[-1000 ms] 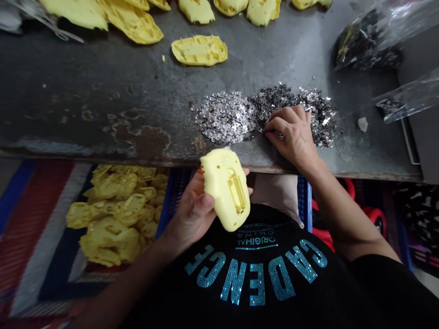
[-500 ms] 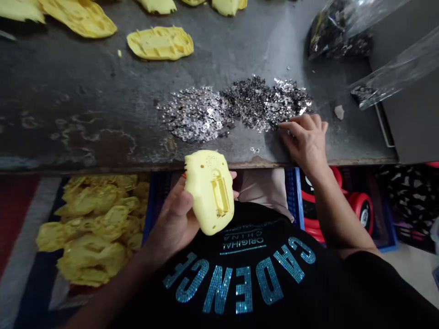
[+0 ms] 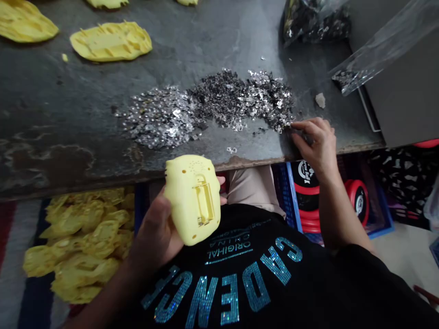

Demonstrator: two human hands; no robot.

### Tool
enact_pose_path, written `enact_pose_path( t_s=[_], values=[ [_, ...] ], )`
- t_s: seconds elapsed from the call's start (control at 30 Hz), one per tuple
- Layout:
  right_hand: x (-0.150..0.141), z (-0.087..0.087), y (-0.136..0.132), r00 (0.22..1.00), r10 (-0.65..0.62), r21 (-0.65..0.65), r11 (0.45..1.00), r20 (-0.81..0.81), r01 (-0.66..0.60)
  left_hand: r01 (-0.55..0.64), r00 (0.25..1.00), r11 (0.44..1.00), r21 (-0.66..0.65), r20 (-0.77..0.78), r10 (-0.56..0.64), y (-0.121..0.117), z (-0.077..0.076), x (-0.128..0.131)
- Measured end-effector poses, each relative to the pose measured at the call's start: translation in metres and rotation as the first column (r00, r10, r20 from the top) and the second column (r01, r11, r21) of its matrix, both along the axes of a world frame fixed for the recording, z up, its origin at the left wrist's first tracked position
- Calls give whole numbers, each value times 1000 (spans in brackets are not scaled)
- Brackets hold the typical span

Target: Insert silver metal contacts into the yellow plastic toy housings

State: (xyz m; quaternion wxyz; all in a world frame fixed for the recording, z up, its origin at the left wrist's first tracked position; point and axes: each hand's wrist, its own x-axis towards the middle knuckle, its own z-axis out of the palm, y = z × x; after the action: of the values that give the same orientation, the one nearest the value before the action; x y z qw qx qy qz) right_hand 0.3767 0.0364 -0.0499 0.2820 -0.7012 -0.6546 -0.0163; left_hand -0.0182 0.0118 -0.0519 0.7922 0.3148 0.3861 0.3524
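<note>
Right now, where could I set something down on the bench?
Bare bench lies between the yellow shell and the bag of dark pieces, beyond the metal parts. Another bare patch lies left of those parts. It's crowded where they are heaped, with the right hand at their right end.

We hold a yellow plastic shell (image 3: 180,201) in the left hand (image 3: 157,228), slightly tilted, its outer face towards us, showing a long open slot with metal contacts at the lower end and small round holes near the corners. On the grey table (image 3: 236,41) we see small metal pieces (image 3: 219,100) in three joined heaps, silvery left, darker middle, shiny right.
</note>
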Motion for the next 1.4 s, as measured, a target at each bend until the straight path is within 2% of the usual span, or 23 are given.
enact_pose_path(
  t_s=[0.07, 0.17, 0.23, 0.37, 0.5, 0.7, 0.83, 0.97, 1.07, 1.17, 1.3, 1.4],
  values=[
    [-9, -2, 3, 999, 13, -56, 998, 38, -11, 68, 997, 998, -4, 24, -68, 2, -6, -3],
    [-24, 2, 3, 991, 136, -129, 982, -10, -137, 99, 995, 994, -57, 36, -97, 4, -9, -5],
    [-27, 7, -1, 978, 186, -100, 975, -98, -196, 93, 995, 990, -108, 37, -89, 3, -8, -5],
    [-17, 10, -13, 973, 101, 27, 995, -207, -97, 105, 994, 983, -148, 54, -98, 3, -5, -6],
    [-15, 6, -14, 989, 102, -19, 994, -109, -104, 138, 990, 981, -138, 58, -131, 4, -2, -4],
    [-24, 2, -2, 990, 138, -66, 988, 3, -137, 127, 992, 984, -122, 41, -123, 1, 2, 3],
    [-17, 4, 10, 980, 194, -125, 972, -47, -199, 112, 993, 989, -93, 39, -108, -1, 1, 3],
    [-4, 9, 18, 963, 253, -205, 942, -91, -267, 153, 987, 980, -131, 76, -144, -2, -1, -2],
    [1, 11, 19, 984, 176, -182, 967, -15, -176, 157, 985, 980, -125, 91, -147, -1, -3, -4],
    [-10, 10, 17, 993, 108, -112, 989, 56, -101, 155, 983, 983, -93, 116, -144, 1, -7, -3],
    [-38, 6, 11, 965, 249, -124, 963, 79, -238, 131, 987, 986, -106, 111, -119, 2, -7, 0],
    [-42, 1, 6, 960, 271, -113, 958, 74, -262, 115, 989, 988, -107, 100, -104, 0, 2, 5]
  ],
)
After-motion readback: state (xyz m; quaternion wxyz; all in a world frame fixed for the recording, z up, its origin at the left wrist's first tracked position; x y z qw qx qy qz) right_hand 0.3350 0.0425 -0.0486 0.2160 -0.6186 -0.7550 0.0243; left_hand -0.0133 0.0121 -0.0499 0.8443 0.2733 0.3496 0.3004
